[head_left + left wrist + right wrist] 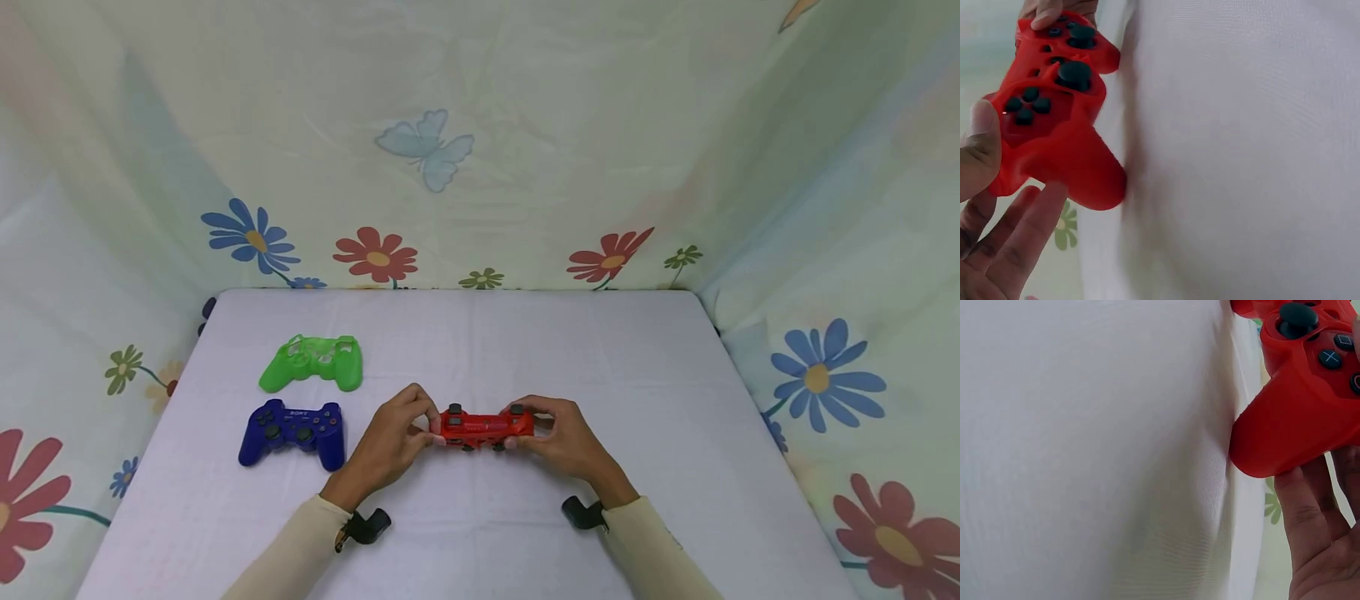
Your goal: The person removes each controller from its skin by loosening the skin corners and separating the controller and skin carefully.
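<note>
A red game controller [483, 427] is held between both hands, its top edge facing up and its grips resting on or just over the white table. Red rubbery cover material [1094, 169] wraps it, and the edge near the thumbsticks looks raised and uneven. My left hand [390, 437] pinches the left end, thumb on the button face near the direction pad, fingers behind. At the other end my right hand [566, 437] grips the right side; in the right wrist view its fingers [1304, 515] lie beneath the red grip, the thumb mostly cut off.
To the left lies a blue game controller [327, 437], face up, beside my left forearm. Behind it is a bright green controller cover [347, 367] with see-through holes. A floral curtain [517, 167] hangs along the white table's [637, 358] back and sides.
</note>
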### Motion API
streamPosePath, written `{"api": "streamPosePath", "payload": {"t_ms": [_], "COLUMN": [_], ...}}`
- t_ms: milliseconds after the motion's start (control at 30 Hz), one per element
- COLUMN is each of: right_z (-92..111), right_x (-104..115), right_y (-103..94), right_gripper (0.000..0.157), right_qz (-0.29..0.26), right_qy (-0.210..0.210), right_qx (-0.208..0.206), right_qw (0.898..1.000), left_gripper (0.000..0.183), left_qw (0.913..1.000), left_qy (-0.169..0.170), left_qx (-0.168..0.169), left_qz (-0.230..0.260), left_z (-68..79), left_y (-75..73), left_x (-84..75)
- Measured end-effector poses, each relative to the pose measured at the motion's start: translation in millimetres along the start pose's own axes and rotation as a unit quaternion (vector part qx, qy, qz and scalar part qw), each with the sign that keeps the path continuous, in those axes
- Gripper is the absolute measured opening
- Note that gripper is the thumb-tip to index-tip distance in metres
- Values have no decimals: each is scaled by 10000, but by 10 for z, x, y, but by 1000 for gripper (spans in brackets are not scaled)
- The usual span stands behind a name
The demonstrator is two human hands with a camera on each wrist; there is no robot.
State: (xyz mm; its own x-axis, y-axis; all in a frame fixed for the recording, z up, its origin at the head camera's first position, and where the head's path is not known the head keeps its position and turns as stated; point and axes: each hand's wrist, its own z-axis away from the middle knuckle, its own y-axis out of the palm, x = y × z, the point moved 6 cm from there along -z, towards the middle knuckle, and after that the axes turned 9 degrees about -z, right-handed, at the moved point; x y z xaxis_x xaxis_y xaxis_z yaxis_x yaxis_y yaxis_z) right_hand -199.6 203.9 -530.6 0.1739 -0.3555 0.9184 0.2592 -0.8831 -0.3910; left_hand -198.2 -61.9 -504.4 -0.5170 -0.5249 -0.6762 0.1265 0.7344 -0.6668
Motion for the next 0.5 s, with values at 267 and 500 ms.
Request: {"api": "streamPosePath", "payload": {"t_ms": [267,500], "right_z": [-23,3], "right_x": [-34,-74], "right_y": [-3,-13], "right_gripper": [47,64], "right_qz": [-326,-395], "right_qy": [103,-190], "right_qx": [-143,-174], "right_qw": [9993,9989], "left_gripper": [49,56], "left_qw": [9991,9963], "left_qy": [-81,-534], "left_qx": [-150,-124], "left_qz": [399,659], "left_z": [-23,-59], "left_y": [86,178], "left_x": [81,224]}}
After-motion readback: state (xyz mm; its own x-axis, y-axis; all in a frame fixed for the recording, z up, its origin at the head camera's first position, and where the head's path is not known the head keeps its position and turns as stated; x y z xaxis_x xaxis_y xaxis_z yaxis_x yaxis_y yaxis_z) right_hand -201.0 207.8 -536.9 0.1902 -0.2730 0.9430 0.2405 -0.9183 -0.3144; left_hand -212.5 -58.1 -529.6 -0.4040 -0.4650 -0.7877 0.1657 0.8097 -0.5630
